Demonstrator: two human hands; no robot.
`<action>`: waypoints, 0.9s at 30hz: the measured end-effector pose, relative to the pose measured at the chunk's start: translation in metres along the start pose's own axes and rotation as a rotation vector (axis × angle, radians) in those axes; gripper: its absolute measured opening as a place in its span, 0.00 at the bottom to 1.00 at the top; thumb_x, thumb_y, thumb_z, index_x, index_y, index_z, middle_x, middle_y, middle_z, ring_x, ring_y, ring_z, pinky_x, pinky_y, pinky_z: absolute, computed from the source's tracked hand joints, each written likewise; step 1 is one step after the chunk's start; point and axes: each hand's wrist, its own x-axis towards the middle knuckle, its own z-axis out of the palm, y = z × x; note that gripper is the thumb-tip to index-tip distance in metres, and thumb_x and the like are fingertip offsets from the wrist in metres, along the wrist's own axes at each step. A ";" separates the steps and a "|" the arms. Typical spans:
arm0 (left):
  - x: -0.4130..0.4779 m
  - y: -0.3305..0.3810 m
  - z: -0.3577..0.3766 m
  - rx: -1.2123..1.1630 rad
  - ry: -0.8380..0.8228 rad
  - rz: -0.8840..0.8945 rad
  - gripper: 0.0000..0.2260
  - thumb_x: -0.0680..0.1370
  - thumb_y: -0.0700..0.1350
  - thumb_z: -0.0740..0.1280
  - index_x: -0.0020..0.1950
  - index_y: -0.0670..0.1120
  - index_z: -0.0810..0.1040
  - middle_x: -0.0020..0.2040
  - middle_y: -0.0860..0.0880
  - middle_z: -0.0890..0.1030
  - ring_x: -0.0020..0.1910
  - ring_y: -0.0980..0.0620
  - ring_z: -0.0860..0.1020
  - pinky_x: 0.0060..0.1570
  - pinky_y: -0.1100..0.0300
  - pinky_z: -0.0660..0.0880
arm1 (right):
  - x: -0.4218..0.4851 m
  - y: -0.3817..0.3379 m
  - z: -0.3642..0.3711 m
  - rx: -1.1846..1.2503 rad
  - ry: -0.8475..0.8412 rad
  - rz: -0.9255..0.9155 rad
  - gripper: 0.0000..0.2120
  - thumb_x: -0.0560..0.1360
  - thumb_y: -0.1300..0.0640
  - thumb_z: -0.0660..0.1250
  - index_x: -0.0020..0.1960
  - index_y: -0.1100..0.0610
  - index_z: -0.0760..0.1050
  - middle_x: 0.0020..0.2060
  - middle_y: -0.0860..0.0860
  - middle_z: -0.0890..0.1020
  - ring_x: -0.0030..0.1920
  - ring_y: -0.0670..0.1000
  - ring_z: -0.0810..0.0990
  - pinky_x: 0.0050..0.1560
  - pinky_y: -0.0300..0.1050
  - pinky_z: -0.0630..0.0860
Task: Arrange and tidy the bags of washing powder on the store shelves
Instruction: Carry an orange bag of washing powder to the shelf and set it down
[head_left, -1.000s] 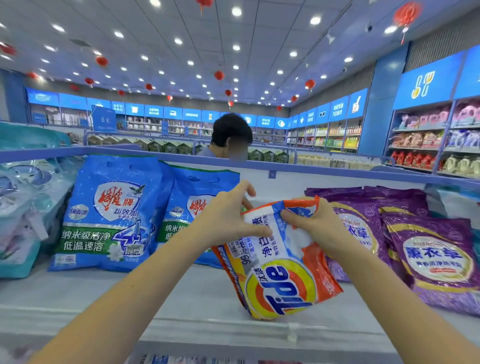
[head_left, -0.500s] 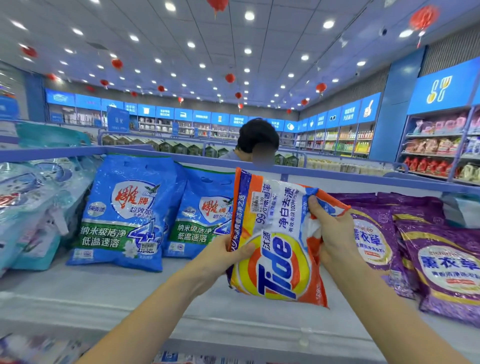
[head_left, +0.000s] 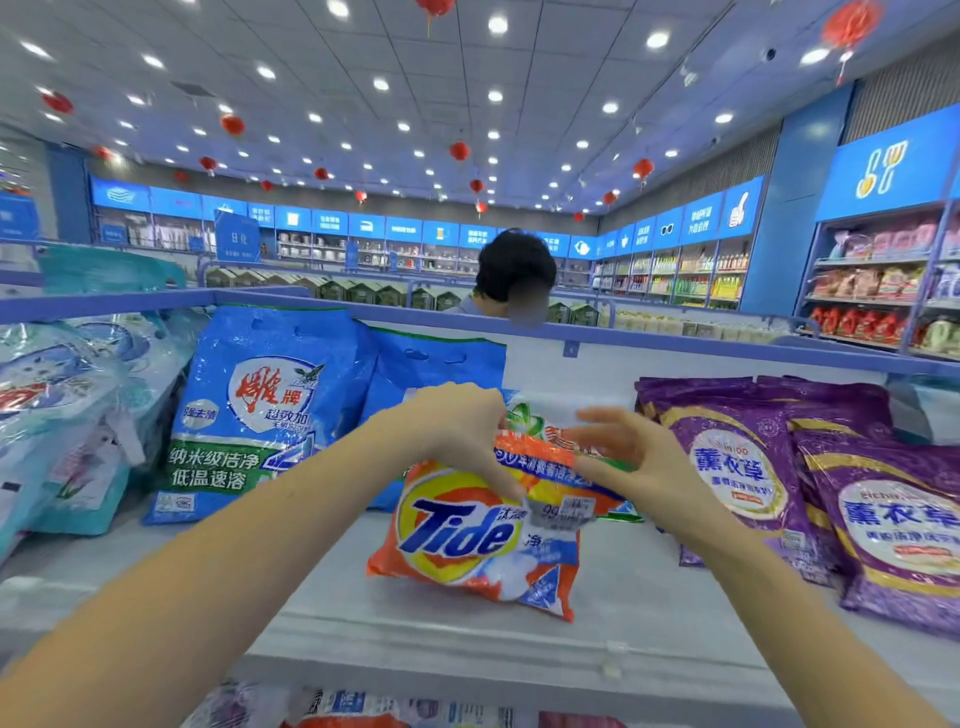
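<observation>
An orange Tide bag (head_left: 467, 540) of washing powder stands on the white shelf (head_left: 311, 597), between the blue bags and the purple bags. It leans back against a bag with green print (head_left: 618, 512), which is mostly hidden. My left hand (head_left: 457, 431) curls over the Tide bag's top edge and pinches it. My right hand (head_left: 628, 457) is at the top right corner with straight, spread fingers, only its thumb touching the edge.
Two blue bags (head_left: 260, 415) lean at the left, with pale clear-wrapped bags (head_left: 62, 415) beyond them. Purple bags (head_left: 737, 467) stand at the right. A person (head_left: 514, 270) is behind the blue rail (head_left: 675, 343). More bags (head_left: 363, 706) lie on the shelf below.
The Tide bag, held upright in the air by both hands, has come down onto the shelf with its top folded back. My right hand has let go and spread its fingers.
</observation>
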 end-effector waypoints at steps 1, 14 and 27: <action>0.002 0.000 0.003 -0.048 -0.039 0.012 0.25 0.65 0.66 0.72 0.37 0.44 0.73 0.30 0.48 0.76 0.31 0.47 0.74 0.32 0.54 0.68 | 0.001 0.001 0.006 -0.044 0.003 0.008 0.09 0.71 0.55 0.72 0.49 0.46 0.76 0.46 0.43 0.83 0.50 0.46 0.82 0.46 0.37 0.80; -0.043 -0.065 0.039 -0.871 0.269 -0.026 0.12 0.72 0.48 0.72 0.54 0.48 0.79 0.52 0.50 0.81 0.45 0.52 0.83 0.43 0.58 0.81 | 0.014 -0.006 0.019 -0.479 0.139 -0.058 0.04 0.75 0.51 0.68 0.42 0.48 0.78 0.38 0.45 0.82 0.42 0.47 0.81 0.42 0.48 0.79; -0.028 -0.057 0.013 0.224 0.414 0.125 0.15 0.82 0.51 0.55 0.55 0.43 0.77 0.46 0.44 0.82 0.46 0.44 0.78 0.44 0.53 0.74 | 0.020 -0.017 0.019 -0.937 0.024 -0.307 0.16 0.80 0.47 0.58 0.57 0.54 0.78 0.48 0.52 0.84 0.47 0.56 0.81 0.39 0.42 0.68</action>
